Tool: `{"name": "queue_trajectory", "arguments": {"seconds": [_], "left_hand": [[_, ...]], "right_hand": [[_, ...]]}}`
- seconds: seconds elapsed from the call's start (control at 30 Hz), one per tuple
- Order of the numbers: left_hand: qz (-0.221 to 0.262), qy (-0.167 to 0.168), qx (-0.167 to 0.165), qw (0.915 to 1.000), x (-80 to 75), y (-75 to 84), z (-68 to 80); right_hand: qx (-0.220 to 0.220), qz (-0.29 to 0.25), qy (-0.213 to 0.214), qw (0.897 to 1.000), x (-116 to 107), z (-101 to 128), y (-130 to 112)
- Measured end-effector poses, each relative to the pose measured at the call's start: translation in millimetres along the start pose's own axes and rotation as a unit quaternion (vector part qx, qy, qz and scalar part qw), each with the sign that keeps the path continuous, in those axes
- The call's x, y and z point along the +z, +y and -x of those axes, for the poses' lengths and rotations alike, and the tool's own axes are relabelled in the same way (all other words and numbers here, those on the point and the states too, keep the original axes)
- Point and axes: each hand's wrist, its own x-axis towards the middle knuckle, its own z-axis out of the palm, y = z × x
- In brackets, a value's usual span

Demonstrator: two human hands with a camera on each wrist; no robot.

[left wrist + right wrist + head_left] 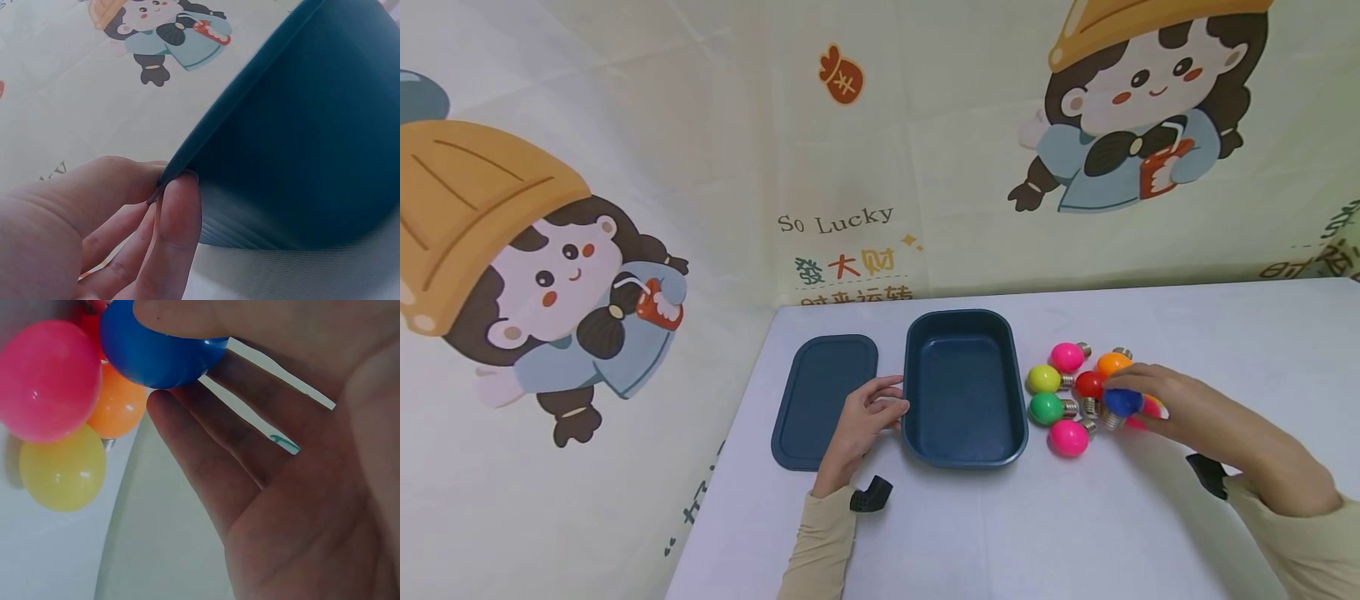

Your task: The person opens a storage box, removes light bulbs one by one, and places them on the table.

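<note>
A deep dark-blue rectangular box (966, 392) stands upright on the table with nothing inside. At its left side, my left hand (867, 418) pinches the rim between thumb and fingers, as the left wrist view shows closely. My right hand (1198, 412) holds a blue light bulb (1123, 402) by its round part, metal base pointing down. Beneath and around that hand lie several colored bulbs: a red bulb (1087, 384), an orange bulb (1111, 364), a green bulb (1046, 408), a yellow bulb (1042, 379) and pink bulbs (1068, 438). One pink-and-yellow patch is partly hidden behind my right fingers.
A flat dark-blue lid (820, 400) lies left of the box, partly behind my left hand. The white table (970, 533) meets a cartoon-printed cloth (970, 225) at its back and left edges.
</note>
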Motion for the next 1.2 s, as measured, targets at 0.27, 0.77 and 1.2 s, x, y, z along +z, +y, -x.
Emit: {"name": "queue_trajectory", "arguments": {"seconds": [0.27, 0.77, 1.2], "left_hand": [[0.006, 0.003, 0.001, 1.0000, -1.7, 1.0, 1.2], [0.001, 0.019, -0.010, 0.9998, -3.2, 2.6, 2.8], [-0.005, 0.000, -0.001, 1.0000, 3.1, 0.4, 7.8]], "right_hand": [[-0.023, 0.007, 0.018, 1.000, 5.0, -4.1, -0.1], [-0.032, 0.017, 0.020, 0.999, 11.7, -10.2, 1.6], [-0.037, 0.010, 0.039, 0.999, 18.6, -0.5, 7.9]]}}
